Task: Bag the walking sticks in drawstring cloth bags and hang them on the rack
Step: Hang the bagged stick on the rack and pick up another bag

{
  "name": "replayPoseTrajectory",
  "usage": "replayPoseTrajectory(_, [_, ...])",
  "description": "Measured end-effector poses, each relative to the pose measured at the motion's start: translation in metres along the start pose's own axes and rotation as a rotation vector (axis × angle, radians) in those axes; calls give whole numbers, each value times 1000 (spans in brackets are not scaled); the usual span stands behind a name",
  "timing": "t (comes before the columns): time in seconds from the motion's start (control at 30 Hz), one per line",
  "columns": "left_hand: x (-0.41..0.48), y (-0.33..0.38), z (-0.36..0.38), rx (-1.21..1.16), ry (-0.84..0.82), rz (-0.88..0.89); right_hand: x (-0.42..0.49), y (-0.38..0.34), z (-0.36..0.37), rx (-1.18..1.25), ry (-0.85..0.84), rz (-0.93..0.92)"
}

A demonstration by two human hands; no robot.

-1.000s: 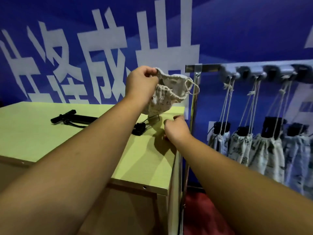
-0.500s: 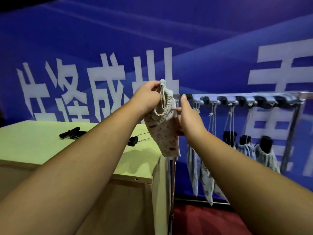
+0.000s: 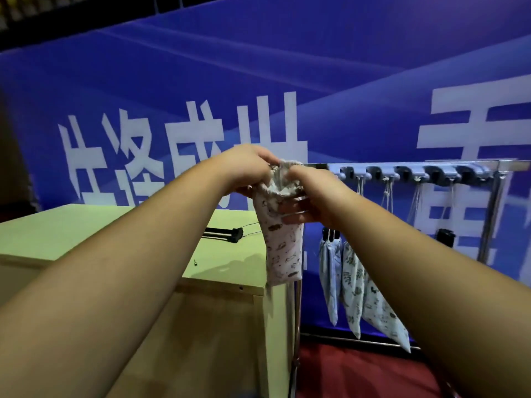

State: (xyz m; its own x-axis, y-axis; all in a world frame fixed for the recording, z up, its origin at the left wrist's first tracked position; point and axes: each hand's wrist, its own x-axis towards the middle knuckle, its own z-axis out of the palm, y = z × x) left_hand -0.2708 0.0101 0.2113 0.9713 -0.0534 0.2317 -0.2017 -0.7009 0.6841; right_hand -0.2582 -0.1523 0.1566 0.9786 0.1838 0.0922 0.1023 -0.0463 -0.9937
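Observation:
A pale printed drawstring cloth bag [image 3: 283, 254] hangs limp in the air above the table's right corner. My left hand [image 3: 247, 165] pinches the gathered mouth from the left, and my right hand [image 3: 310, 196] grips the mouth from the right, fingers curled under it. A folded black walking stick [image 3: 227, 235] lies on the green table [image 3: 86, 239], partly hidden behind my left forearm. The metal rack [image 3: 416, 170] with grey hooks stands to the right, level with my hands.
Several bagged sticks [image 3: 356, 282] hang by their cords from the rack's hooks, some with black handles showing. A chrome rack post [image 3: 488, 225] stands at the right. A blue banner wall is behind, and red floor lies below the rack.
My right hand rose from the table edge to the bag's mouth. Both hands now hold the bag's mouth, and the bag hangs straight down. The view tilted up.

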Motion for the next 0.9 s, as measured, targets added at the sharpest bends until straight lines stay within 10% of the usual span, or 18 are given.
replayPoseTrajectory(0.37, [-35,-90,-69,41,65,-250,9,27,54,-207,-176,70])
replayPoseTrajectory(0.6, [-58,-148,-53,929,-158,-511,13,59,106,-1037,-446,380])
replayPoseTrajectory(0.9, [-56,-204,-45,865,-44,-563,28,93,148,-1189,-597,388])
